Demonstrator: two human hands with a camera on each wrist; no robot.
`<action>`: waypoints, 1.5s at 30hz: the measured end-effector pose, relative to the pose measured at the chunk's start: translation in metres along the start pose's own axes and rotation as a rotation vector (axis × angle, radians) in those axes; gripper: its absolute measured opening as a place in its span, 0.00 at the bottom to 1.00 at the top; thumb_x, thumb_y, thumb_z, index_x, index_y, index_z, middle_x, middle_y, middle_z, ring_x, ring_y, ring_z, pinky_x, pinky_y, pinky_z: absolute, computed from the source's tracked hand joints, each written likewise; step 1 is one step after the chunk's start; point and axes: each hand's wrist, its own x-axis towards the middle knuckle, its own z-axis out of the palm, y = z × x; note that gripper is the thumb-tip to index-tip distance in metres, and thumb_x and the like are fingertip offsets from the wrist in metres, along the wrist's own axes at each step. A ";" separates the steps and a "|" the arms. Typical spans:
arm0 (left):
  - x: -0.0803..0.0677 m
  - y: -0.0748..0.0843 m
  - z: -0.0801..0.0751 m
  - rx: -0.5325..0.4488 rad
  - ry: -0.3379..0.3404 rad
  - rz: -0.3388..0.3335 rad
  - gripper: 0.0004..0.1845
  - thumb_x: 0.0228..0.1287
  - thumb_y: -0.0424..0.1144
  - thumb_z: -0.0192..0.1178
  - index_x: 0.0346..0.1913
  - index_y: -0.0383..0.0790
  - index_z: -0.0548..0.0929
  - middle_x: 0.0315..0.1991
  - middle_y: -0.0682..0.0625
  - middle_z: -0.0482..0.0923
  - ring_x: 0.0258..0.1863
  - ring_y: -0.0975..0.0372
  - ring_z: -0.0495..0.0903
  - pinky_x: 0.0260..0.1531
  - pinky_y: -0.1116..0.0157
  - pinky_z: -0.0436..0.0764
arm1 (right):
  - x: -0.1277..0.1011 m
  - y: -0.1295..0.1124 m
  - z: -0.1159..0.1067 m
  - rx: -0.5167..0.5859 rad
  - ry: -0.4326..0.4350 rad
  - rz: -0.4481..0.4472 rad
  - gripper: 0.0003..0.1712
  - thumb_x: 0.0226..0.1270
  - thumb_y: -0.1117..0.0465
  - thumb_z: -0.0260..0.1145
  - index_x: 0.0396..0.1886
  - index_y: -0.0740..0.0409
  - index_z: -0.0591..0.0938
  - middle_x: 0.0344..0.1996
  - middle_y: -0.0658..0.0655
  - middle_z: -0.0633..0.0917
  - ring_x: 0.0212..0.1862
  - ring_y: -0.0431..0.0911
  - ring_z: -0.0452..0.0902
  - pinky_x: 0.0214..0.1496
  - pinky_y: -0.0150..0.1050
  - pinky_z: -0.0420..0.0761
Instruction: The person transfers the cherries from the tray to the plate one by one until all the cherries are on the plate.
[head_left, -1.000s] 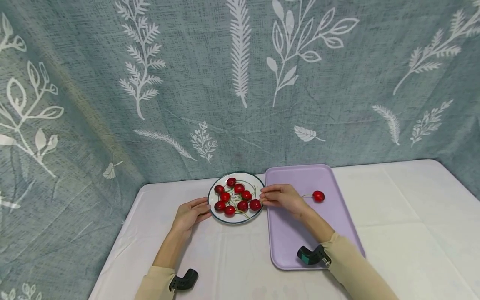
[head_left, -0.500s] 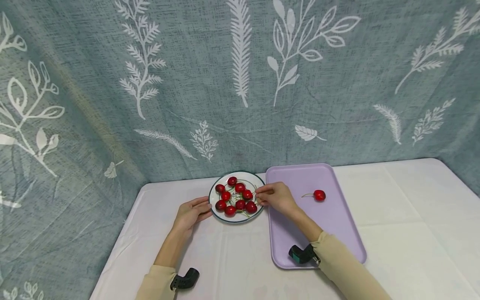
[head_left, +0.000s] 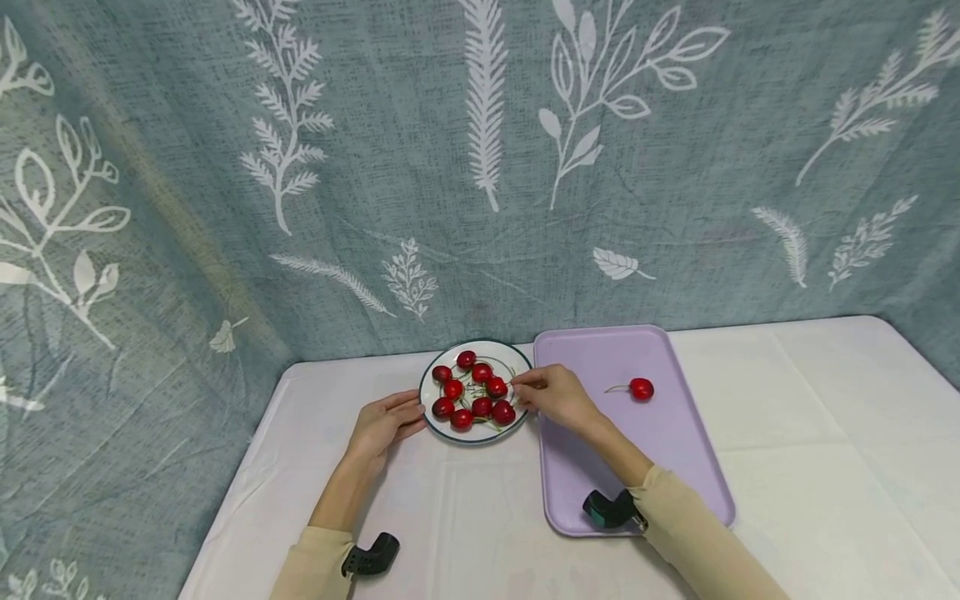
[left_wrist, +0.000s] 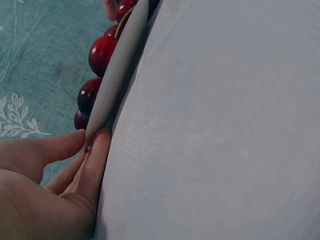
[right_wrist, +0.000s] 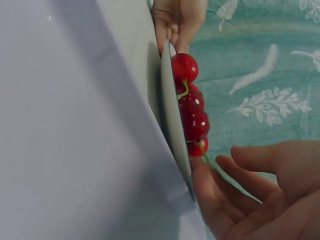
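A white plate with a dark rim (head_left: 450, 433) holds several red cherries (head_left: 482, 392) with green stems. My left hand (head_left: 408, 417) lies flat on the table, its straight fingers (left_wrist: 97, 160) touching the plate's left rim (left_wrist: 117, 70). My right hand (head_left: 521, 387) reaches over the plate's right edge (right_wrist: 172, 110). Its thumb and fingers (right_wrist: 215, 195) pinch a thin green cherry stem (right_wrist: 220, 170). That stem runs to a cherry (right_wrist: 197, 122) at the plate's near side. One more cherry (head_left: 641, 388) lies alone on the lilac tray (head_left: 637, 467).
The lilac tray sits right beside the plate, on a white tablecloth (head_left: 825, 467). A grey-green leaf-print curtain (head_left: 480, 167) hangs close behind the table. A black camera is strapped to each wrist, the left one (head_left: 371, 557) and the right one (head_left: 606, 510).
My right hand has moved left from the tray's edge onto the plate's right side and closed on a stem. The cherries near it shifted slightly. My left hand has stayed put.
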 end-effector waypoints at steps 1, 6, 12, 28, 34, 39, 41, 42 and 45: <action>0.000 0.000 0.000 0.000 0.001 0.003 0.22 0.68 0.25 0.57 0.64 0.23 0.71 0.59 0.31 0.75 0.38 0.66 0.84 0.41 0.69 0.86 | -0.001 -0.001 -0.001 -0.033 0.005 -0.003 0.12 0.68 0.65 0.64 0.46 0.67 0.86 0.31 0.60 0.88 0.32 0.47 0.84 0.33 0.32 0.83; -0.001 0.000 0.002 0.013 0.014 0.002 0.22 0.68 0.25 0.57 0.64 0.23 0.71 0.59 0.31 0.75 0.38 0.65 0.84 0.41 0.69 0.87 | -0.003 -0.004 -0.005 -0.134 0.030 -0.006 0.12 0.67 0.62 0.65 0.46 0.61 0.88 0.36 0.57 0.89 0.36 0.45 0.83 0.31 0.33 0.78; -0.002 0.000 0.002 0.014 0.016 -0.003 0.23 0.68 0.25 0.57 0.64 0.24 0.71 0.60 0.31 0.75 0.38 0.65 0.84 0.42 0.69 0.86 | -0.004 -0.002 -0.013 -0.168 0.041 -0.045 0.11 0.67 0.63 0.65 0.45 0.61 0.88 0.41 0.58 0.88 0.43 0.49 0.84 0.39 0.37 0.83; -0.001 -0.001 0.002 0.007 0.016 0.000 0.23 0.68 0.26 0.57 0.64 0.24 0.71 0.59 0.32 0.75 0.38 0.65 0.84 0.41 0.69 0.86 | -0.006 0.007 -0.040 -0.383 -0.024 -0.135 0.08 0.63 0.67 0.68 0.41 0.62 0.88 0.37 0.57 0.88 0.40 0.49 0.84 0.43 0.42 0.85; -0.002 -0.001 0.002 0.009 0.018 -0.003 0.22 0.68 0.26 0.57 0.64 0.24 0.72 0.60 0.32 0.75 0.38 0.66 0.84 0.42 0.69 0.86 | -0.006 0.009 -0.059 -0.438 -0.074 -0.192 0.05 0.61 0.70 0.69 0.37 0.64 0.88 0.33 0.56 0.88 0.38 0.48 0.83 0.43 0.42 0.85; -0.003 -0.001 0.002 0.012 0.017 -0.006 0.22 0.68 0.26 0.57 0.64 0.24 0.71 0.60 0.31 0.74 0.38 0.66 0.83 0.42 0.69 0.86 | -0.001 0.008 -0.079 -0.468 -0.151 -0.170 0.06 0.62 0.71 0.67 0.37 0.66 0.88 0.33 0.56 0.88 0.37 0.46 0.82 0.42 0.40 0.84; -0.003 -0.001 0.002 0.010 0.013 0.002 0.22 0.68 0.26 0.57 0.64 0.24 0.71 0.61 0.31 0.73 0.39 0.65 0.83 0.43 0.68 0.86 | 0.001 0.006 -0.089 -0.469 -0.207 -0.148 0.06 0.63 0.70 0.66 0.37 0.67 0.87 0.33 0.57 0.88 0.36 0.45 0.81 0.39 0.39 0.84; -0.004 0.000 0.002 0.009 0.009 0.005 0.22 0.69 0.26 0.56 0.64 0.24 0.71 0.61 0.30 0.73 0.39 0.66 0.83 0.43 0.68 0.86 | 0.003 0.005 -0.094 -0.463 -0.239 -0.136 0.07 0.63 0.69 0.66 0.38 0.68 0.87 0.33 0.58 0.88 0.35 0.45 0.81 0.38 0.38 0.84; -0.004 0.001 0.002 0.008 0.010 0.008 0.22 0.69 0.25 0.56 0.64 0.24 0.71 0.61 0.30 0.73 0.39 0.66 0.83 0.43 0.68 0.86 | 0.007 0.005 -0.107 -0.431 -0.341 -0.105 0.09 0.65 0.68 0.65 0.40 0.70 0.86 0.35 0.60 0.88 0.35 0.45 0.82 0.37 0.36 0.85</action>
